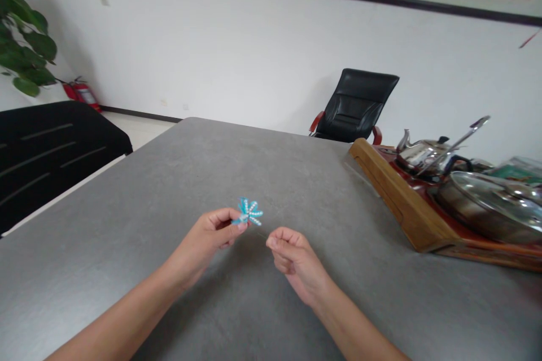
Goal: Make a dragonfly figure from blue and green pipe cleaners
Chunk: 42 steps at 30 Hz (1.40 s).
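Note:
A small beaded flower (253, 212), turquoise with rows of white beads along its petals, is pinched between the thumb and fingers of my left hand (219, 229). Part of one petal is hidden behind those fingertips. Just to the right and slightly lower, my right hand (292, 254) is closed in a pinch on a thin wire (262, 234). The wire runs from the flower's side toward my right fingertips and is barely visible. Both hands are held above the grey table (203, 163).
At the right stands a wooden tea tray (393, 203) with a metal kettle (425, 152), a ladle (457, 144) and a glass-lidded pot (486, 203). Beyond the table is a black chair (358, 104); another dark chair (55, 152) stands left, near a fire extinguisher (82, 93) and a plant (25, 39).

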{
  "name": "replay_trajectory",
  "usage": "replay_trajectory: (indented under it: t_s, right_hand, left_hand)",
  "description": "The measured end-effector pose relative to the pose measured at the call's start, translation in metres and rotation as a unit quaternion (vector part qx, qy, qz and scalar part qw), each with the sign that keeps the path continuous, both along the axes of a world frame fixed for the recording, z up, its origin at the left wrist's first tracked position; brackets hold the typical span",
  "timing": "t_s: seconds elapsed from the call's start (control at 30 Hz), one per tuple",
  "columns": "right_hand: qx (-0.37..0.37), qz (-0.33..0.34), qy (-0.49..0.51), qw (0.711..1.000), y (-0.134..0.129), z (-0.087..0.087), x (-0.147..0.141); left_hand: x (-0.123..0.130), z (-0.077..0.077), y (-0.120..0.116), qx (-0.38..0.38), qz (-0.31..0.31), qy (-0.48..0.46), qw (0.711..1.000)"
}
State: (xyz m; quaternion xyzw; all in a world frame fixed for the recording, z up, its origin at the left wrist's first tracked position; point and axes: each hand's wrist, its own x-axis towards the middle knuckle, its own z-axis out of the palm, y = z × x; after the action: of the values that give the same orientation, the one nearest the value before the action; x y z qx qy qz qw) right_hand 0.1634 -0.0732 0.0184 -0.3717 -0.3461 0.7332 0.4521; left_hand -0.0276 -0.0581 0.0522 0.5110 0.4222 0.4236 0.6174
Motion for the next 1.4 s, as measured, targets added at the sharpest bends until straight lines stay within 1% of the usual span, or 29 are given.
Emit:
replay_trajectory:
  t_s: [0.1, 0.27, 0.47, 0.53, 0.6, 0.67, 0.73, 0.77, 0.8, 0.83, 0.9, 0.93, 0.97, 1.0, 1.03, 1.07, 1.1, 1.13, 1.17, 1.2, 1.23, 1.27, 1.33, 1.4]
  right_hand:
    - [0.004, -0.005, -0.011, 1.0, 0.001, 0.001, 0.002]
    - [0.009, -0.013, -0.042, 0.999, 0.004, 0.0, 0.006]
    - [0.04, -0.021, -0.159, 0.986, 0.005, -0.001, 0.006]
    - [0.054, -0.02, -0.185, 0.981, 0.006, -0.002, 0.006]
    - [0.062, -0.022, -0.201, 0.977, 0.008, -0.003, 0.009]
    - [0.064, -0.04, -0.218, 0.973, 0.014, -0.005, 0.016]
    - [0.068, -0.075, -0.248, 0.963, 0.022, -0.009, 0.026]
    - [0.078, -0.094, -0.272, 0.955, 0.026, -0.011, 0.032]
    - [0.101, -0.117, -0.305, 0.94, 0.03, -0.013, 0.038]
    - [0.137, -0.142, -0.351, 0.915, 0.033, -0.015, 0.043]
    - [0.22, -0.2, -0.442, 0.846, 0.035, -0.015, 0.048]
    - [0.256, -0.225, -0.476, 0.811, 0.034, -0.013, 0.047]
    - [0.29, -0.243, -0.497, 0.781, 0.031, -0.011, 0.044]
    - [0.32, -0.243, -0.505, 0.764, 0.026, -0.007, 0.038]
    - [0.342, -0.233, -0.497, 0.763, 0.021, -0.002, 0.031]
    - [0.358, -0.216, -0.473, 0.775, 0.015, 0.002, 0.021]
    - [0.366, -0.195, -0.436, 0.799, 0.01, 0.006, 0.011]
    - [0.36, -0.159, -0.386, 0.834, 0.005, 0.009, 0.0]
    - [0.342, -0.123, -0.322, 0.874, 0.001, 0.011, -0.01]
    - [0.307, -0.081, -0.246, 0.916, -0.002, 0.011, -0.02]
    - [0.269, -0.042, -0.157, 0.95, -0.004, 0.01, -0.028]
    - [0.219, -0.015, -0.084, 0.972, -0.005, 0.009, -0.034]
    - [0.124, -0.008, -0.013, 0.992, -0.006, 0.005, -0.04]
    - [0.047, -0.029, 0.007, 0.998, -0.005, 0.002, -0.039]
  left_hand:
    - [-0.001, 0.001, 0.001, 0.008, 0.015, -0.005, 1.0]
    - [-0.002, 0.005, 0.001, -0.003, 0.005, 0.01, 1.0]
    - [-0.001, 0.005, 0.0, -0.022, 0.0, 0.001, 1.0]
    - [0.0, 0.005, -0.001, -0.024, 0.002, 0.009, 1.0]
    - [0.0, 0.005, -0.001, -0.014, 0.016, 0.026, 0.999]
    - [-0.001, 0.004, 0.0, -0.001, 0.033, 0.043, 0.999]
    - [-0.003, 0.002, 0.002, 0.009, 0.05, 0.048, 0.998]
    - [-0.004, 0.002, 0.003, 0.012, 0.055, 0.046, 0.997]
    - [-0.005, 0.001, 0.004, 0.013, 0.06, 0.043, 0.997]
    - [-0.005, 0.0, 0.005, 0.012, 0.063, 0.04, 0.997]
    - [-0.004, 0.0, 0.005, 0.008, 0.064, 0.038, 0.997]
    - [-0.003, 0.001, 0.004, 0.004, 0.062, 0.041, 0.997]
    - [-0.002, 0.001, 0.003, 0.001, 0.06, 0.046, 0.997]
    - [-0.001, 0.002, 0.002, 0.0, 0.059, 0.052, 0.997]
    - [0.001, 0.003, 0.001, 0.0, 0.057, 0.059, 0.997]
    - [0.003, 0.003, 0.0, 0.002, 0.055, 0.065, 0.996]
    - [0.004, 0.003, -0.002, 0.007, 0.054, 0.071, 0.996]
    - [0.006, 0.003, -0.003, 0.013, 0.054, 0.075, 0.996]
    - [0.008, 0.003, -0.004, 0.019, 0.05, 0.078, 0.995]
    - [0.009, 0.003, -0.004, 0.025, 0.047, 0.081, 0.995]
    - [0.011, 0.002, -0.005, 0.03, 0.042, 0.083, 0.995]
    - [0.012, 0.002, -0.005, 0.035, 0.039, 0.088, 0.995]
    - [0.014, 0.001, -0.006, 0.043, 0.04, 0.1, 0.993]
    - [0.015, 0.0, -0.006, 0.043, 0.049, 0.115, 0.991]
